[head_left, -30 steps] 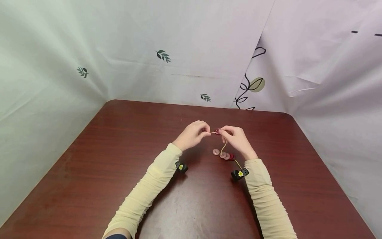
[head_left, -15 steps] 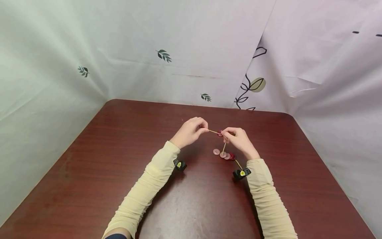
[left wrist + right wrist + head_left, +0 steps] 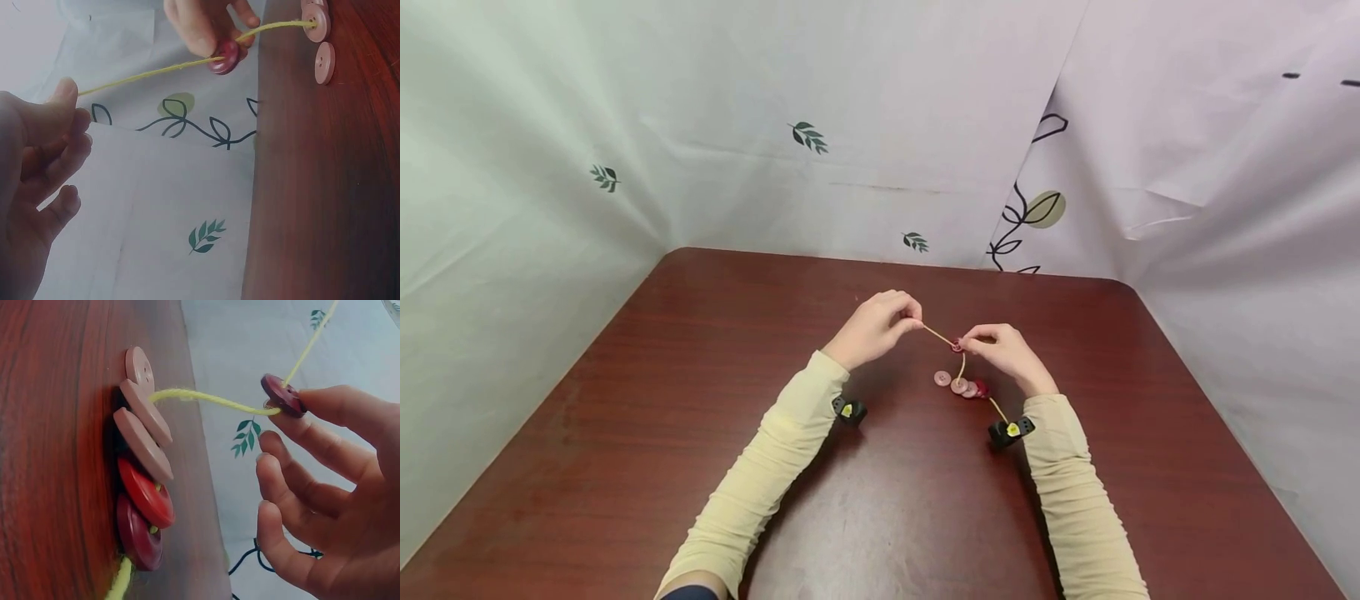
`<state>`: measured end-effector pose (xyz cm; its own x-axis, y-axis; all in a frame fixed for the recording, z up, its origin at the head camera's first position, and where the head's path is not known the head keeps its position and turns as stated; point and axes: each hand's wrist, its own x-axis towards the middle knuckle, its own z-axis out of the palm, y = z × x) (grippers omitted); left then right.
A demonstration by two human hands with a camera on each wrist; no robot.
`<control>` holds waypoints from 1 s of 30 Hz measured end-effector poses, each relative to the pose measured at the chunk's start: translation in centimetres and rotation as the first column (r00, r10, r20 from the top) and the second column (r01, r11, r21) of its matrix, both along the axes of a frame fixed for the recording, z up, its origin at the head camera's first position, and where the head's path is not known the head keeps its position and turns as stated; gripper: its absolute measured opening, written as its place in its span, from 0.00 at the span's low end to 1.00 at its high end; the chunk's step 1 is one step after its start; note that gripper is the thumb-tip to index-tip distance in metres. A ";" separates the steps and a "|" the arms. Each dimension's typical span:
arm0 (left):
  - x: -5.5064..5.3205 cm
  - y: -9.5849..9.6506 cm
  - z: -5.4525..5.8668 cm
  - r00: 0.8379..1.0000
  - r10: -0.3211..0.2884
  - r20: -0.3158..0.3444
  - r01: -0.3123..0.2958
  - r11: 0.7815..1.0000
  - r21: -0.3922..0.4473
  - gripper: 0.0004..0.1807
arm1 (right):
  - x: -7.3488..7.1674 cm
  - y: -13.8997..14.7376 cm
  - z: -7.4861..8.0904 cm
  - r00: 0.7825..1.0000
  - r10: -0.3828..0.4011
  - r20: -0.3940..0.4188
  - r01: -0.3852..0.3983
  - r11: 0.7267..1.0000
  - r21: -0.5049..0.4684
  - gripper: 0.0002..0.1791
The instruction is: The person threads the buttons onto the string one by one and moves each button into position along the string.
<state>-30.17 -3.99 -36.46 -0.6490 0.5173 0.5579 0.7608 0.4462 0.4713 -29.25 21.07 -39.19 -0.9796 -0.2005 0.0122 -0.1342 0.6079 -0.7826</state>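
Note:
My left hand (image 3: 874, 329) pinches the end of a yellow cord (image 3: 147, 75) between thumb and finger. The cord runs taut to a dark red button (image 3: 281, 394), which my right hand (image 3: 1009, 357) pinches by its edge. It passes through that button, then sags to a row on the table. In the right wrist view the row has pink buttons (image 3: 145, 449), a red button (image 3: 147, 494) and another dark red button (image 3: 139, 534), with cord showing between some. Beside them lies a pink button (image 3: 942, 378) with no cord visible through it.
The brown table (image 3: 700, 400) spreads around both hands. A pale curtain (image 3: 880, 125) with printed leaves hangs behind its far edge and along the sides. Black wrist cameras sit at both sleeves; the cord's tail (image 3: 997, 409) runs toward the right one.
My left hand has moved up and left, drawing a longer stretch of cord through the held button. My right hand has shifted slightly right and down with the button. The row stays put.

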 end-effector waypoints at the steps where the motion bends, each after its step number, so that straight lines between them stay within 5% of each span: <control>1: 0.0 0.0 0.0 1.000 0.000 -0.003 0.000 1.000 -0.003 0.06 | 0.0 0.0 -0.1 1.000 0.002 0.005 -0.002 1.000 0.001 0.11; 15: 0.5 -0.4 0.6 0.999 -0.008 -0.050 0.010 0.999 0.043 0.06 | -0.2 0.7 -0.5 0.994 0.080 0.071 -0.090 0.984 0.153 0.11; 21: 0.7 -0.4 0.6 0.999 -0.020 -0.050 0.022 0.999 0.045 0.06 | -0.1 0.9 -0.8 0.976 0.164 0.144 -0.186 0.970 0.156 0.12; 30: 0.8 -0.4 0.8 0.997 -0.027 -0.071 0.030 0.999 0.035 0.06 | 0.1 1.1 -0.9 0.965 0.192 0.177 -0.218 0.965 0.145 0.14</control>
<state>-29.40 -4.34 -35.63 -0.5926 0.5136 0.6205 0.8049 0.4072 0.4316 -29.17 22.13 -40.10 -0.9036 -0.3835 -0.1910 -0.1499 0.7007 -0.6976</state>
